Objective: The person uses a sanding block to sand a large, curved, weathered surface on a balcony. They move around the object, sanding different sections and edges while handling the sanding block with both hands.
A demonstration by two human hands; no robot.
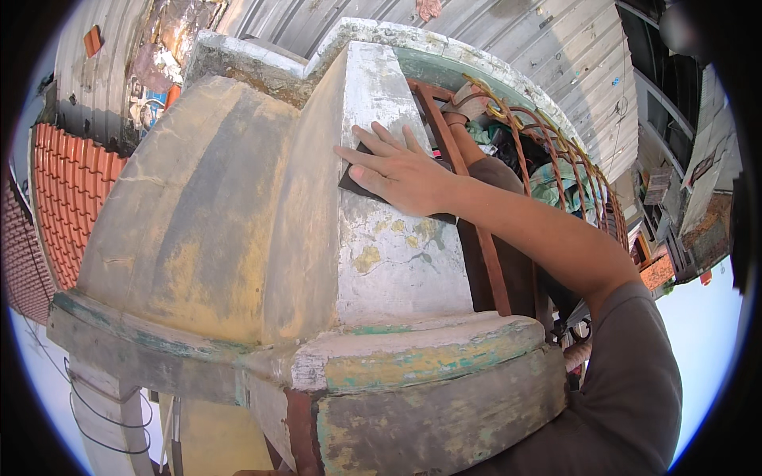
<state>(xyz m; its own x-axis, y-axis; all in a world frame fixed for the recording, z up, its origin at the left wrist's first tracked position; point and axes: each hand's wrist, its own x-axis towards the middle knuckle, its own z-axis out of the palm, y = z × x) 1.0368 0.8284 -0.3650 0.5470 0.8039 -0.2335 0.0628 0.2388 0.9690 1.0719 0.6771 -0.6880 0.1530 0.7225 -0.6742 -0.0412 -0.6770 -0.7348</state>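
Note:
My right hand lies flat with its fingers spread, pressing a dark sheet that looks like sandpaper against a post. White, worn paint covers the post's face, with yellow and green patches showing through below the hand. Most of the sheet is hidden under my palm and fingers. My right arm reaches across from the right in a brown sleeve. At the bottom edge a thin strip of skin shows, perhaps part of my left hand; its fingers cannot be made out.
A curved, yellow-grey wall adjoins the post on the left. Beneath is a peeling ledge. Right of the post, a rusty metal railing has a bare limb and cloths behind it. Corrugated roofing and orange tiles lie beyond.

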